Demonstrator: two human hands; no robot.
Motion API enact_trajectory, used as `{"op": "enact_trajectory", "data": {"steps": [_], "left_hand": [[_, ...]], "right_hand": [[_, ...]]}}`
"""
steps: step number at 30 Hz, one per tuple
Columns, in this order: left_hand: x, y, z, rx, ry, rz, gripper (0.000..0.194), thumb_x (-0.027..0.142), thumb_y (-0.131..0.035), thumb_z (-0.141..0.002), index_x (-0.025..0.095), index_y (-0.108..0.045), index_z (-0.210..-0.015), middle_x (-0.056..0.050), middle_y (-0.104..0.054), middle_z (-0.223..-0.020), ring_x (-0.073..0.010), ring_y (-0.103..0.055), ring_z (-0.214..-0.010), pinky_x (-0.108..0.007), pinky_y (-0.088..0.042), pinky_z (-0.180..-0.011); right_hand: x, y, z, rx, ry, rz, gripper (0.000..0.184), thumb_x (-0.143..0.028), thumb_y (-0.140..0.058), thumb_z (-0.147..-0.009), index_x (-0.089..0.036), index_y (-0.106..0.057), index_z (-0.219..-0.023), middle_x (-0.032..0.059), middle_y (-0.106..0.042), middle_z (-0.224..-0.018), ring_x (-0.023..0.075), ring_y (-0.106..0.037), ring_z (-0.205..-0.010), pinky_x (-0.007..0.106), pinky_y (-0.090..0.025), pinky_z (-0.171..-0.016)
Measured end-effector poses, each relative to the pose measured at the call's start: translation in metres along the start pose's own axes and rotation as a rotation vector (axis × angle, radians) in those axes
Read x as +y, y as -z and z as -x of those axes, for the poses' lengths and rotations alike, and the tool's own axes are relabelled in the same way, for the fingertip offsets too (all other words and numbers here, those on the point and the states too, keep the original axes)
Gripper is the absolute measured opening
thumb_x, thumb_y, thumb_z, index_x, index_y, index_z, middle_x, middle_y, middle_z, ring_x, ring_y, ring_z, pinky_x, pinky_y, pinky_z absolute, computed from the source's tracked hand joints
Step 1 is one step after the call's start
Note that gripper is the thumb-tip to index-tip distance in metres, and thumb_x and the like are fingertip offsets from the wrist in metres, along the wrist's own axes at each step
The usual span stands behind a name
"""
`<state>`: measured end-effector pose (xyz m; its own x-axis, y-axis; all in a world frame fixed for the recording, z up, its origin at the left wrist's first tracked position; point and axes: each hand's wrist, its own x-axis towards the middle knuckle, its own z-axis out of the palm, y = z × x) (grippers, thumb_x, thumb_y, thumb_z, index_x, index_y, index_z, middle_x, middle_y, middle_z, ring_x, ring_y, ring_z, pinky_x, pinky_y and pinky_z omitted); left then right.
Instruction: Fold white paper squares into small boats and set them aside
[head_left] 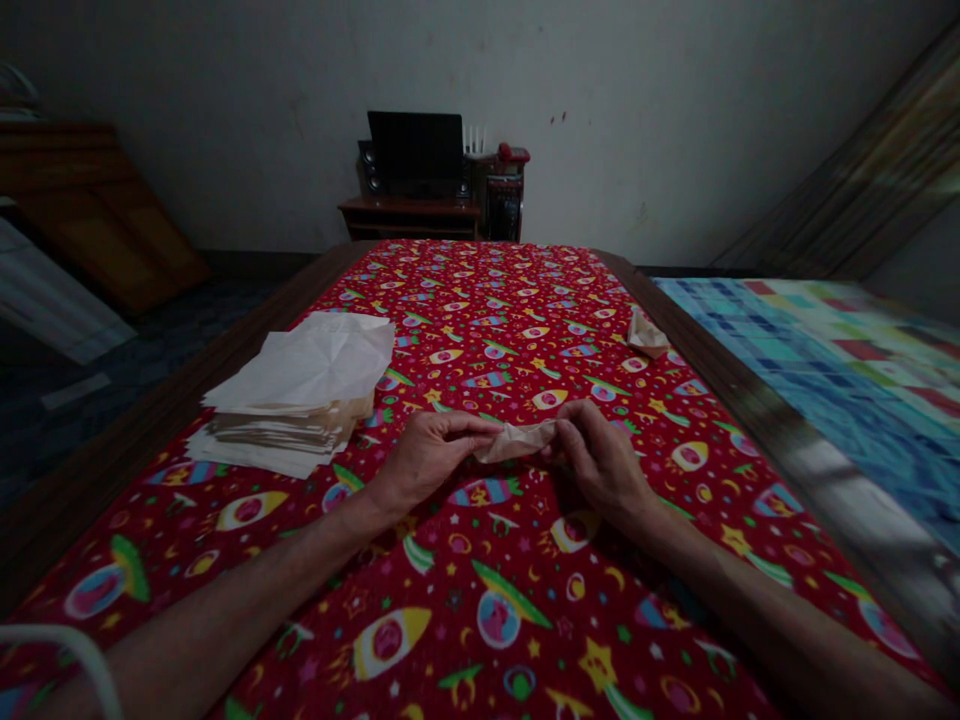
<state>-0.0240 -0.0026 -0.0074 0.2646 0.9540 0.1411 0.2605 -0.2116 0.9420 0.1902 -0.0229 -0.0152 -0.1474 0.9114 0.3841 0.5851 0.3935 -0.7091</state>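
Observation:
Between my two hands is a small folded piece of pale paper [516, 442], held just above the red patterned cloth [480, 590]. My left hand [431, 452] pinches its left end between thumb and fingers. At the other end, my right hand [600, 455] grips the paper with thumb and forefinger; its remaining fingers curl underneath, partly hidden. A thick stack of off-white paper sheets [315, 360] lies to the left of my left hand, the top sheet creased. Another folded paper piece [646, 335] rests on the cloth, farther off to the right.
The cloth covers a long table with a dark wooden edge [720, 440]. A bed with a checked cover [817, 370] stands at the right. Beyond the table are a monitor [417, 147] and a red telephone [513, 153]. A wooden cabinet [97, 210] is at the left.

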Motion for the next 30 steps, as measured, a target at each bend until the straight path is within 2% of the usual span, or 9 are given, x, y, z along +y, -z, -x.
{"op": "enact_trajectory", "data": {"steps": [6,10,14,16,18,21,24,27,30], "left_hand": [[0.0,-0.002,0.0,0.071,-0.079,-0.075,0.018,0.017,-0.065,-0.075,0.019,-0.074,-0.09,-0.001,-0.075,-0.09,-0.0153,-0.069,-0.082,-0.022,-0.054,-0.076],[0.0,-0.003,0.003,0.02,-0.103,-0.098,0.025,0.015,-0.064,-0.077,0.019,-0.071,-0.101,-0.001,-0.074,-0.096,-0.0152,-0.069,-0.086,-0.022,-0.054,-0.078],[0.002,-0.006,0.009,-0.065,-0.226,-0.149,0.032,0.012,-0.056,-0.082,0.021,-0.066,-0.112,0.0,-0.073,-0.101,-0.013,-0.069,-0.088,-0.021,-0.054,-0.079],[0.003,-0.006,0.01,-0.092,-0.295,-0.173,0.032,0.011,-0.053,-0.085,0.021,-0.066,-0.113,-0.001,-0.072,-0.103,-0.0126,-0.068,-0.09,-0.02,-0.053,-0.079],[0.004,-0.006,0.011,-0.1,-0.321,-0.158,0.031,0.012,-0.052,-0.086,0.021,-0.065,-0.113,-0.001,-0.072,-0.102,-0.0128,-0.068,-0.091,-0.02,-0.053,-0.08],[0.005,-0.005,0.009,-0.062,-0.271,-0.069,0.027,0.017,-0.052,-0.088,0.019,-0.065,-0.112,-0.003,-0.071,-0.104,-0.0142,-0.067,-0.093,-0.022,-0.052,-0.082],[0.006,-0.006,0.007,-0.059,-0.149,0.115,0.032,0.023,-0.051,-0.089,0.018,-0.059,-0.12,-0.008,-0.065,-0.118,-0.0163,-0.067,-0.095,-0.024,-0.053,-0.081],[0.007,-0.009,0.006,-0.083,-0.028,0.363,0.061,0.028,-0.061,-0.082,0.02,-0.037,-0.137,-0.014,-0.054,-0.131,-0.0186,-0.067,-0.096,-0.027,-0.053,-0.08],[0.006,-0.012,0.007,-0.115,0.083,0.457,0.093,0.025,-0.074,-0.069,0.021,-0.02,-0.144,-0.015,-0.058,-0.126,-0.019,-0.066,-0.095,-0.027,-0.053,-0.078]], "right_hand": [[-0.002,-0.001,-0.002,-0.054,-0.147,-0.216,0.013,-0.032,-0.041,-0.09,-0.022,-0.044,-0.084,0.0015,-0.063,-0.068,0.016,-0.062,-0.061,0.027,-0.047,-0.056],[-0.006,0.007,-0.002,-0.191,-0.039,-0.102,0.013,-0.031,-0.049,-0.088,-0.019,-0.052,-0.09,0.0021,-0.064,-0.074,0.0146,-0.06,-0.065,0.025,-0.045,-0.057],[-0.008,0.009,-0.001,-0.287,0.052,-0.012,0.03,-0.032,-0.062,-0.08,-0.018,-0.057,-0.106,0.0042,-0.066,-0.089,0.0147,-0.061,-0.072,0.024,-0.045,-0.063],[-0.007,0.009,-0.002,-0.325,0.025,-0.002,0.027,-0.035,-0.064,-0.078,-0.017,-0.062,-0.098,0.0033,-0.066,-0.081,0.0136,-0.059,-0.066,0.023,-0.043,-0.058],[-0.006,0.008,-0.002,-0.357,-0.074,-0.049,0.025,-0.04,-0.064,-0.078,-0.016,-0.065,-0.086,0.0012,-0.063,-0.067,0.0119,-0.054,-0.057,0.022,-0.038,-0.05],[-0.007,0.008,-0.004,-0.31,-0.228,-0.145,0.027,-0.042,-0.062,-0.078,-0.015,-0.064,-0.071,-0.0013,-0.057,-0.054,0.0098,-0.049,-0.048,0.02,-0.033,-0.044],[-0.011,0.009,-0.005,-0.241,-0.222,-0.125,0.026,-0.038,-0.062,-0.078,-0.015,-0.063,-0.066,-0.001,-0.057,-0.053,0.0094,-0.048,-0.048,0.02,-0.033,-0.044],[-0.013,0.01,-0.004,-0.2,-0.115,-0.066,0.022,-0.034,-0.062,-0.079,-0.016,-0.064,-0.067,0.0004,-0.061,-0.058,0.0106,-0.052,-0.053,0.02,-0.036,-0.048],[-0.012,0.009,0.0,-0.172,-0.02,-0.017,0.021,-0.032,-0.061,-0.081,-0.016,-0.063,-0.068,0.0015,-0.063,-0.062,0.0116,-0.055,-0.057,0.021,-0.038,-0.051]]}}
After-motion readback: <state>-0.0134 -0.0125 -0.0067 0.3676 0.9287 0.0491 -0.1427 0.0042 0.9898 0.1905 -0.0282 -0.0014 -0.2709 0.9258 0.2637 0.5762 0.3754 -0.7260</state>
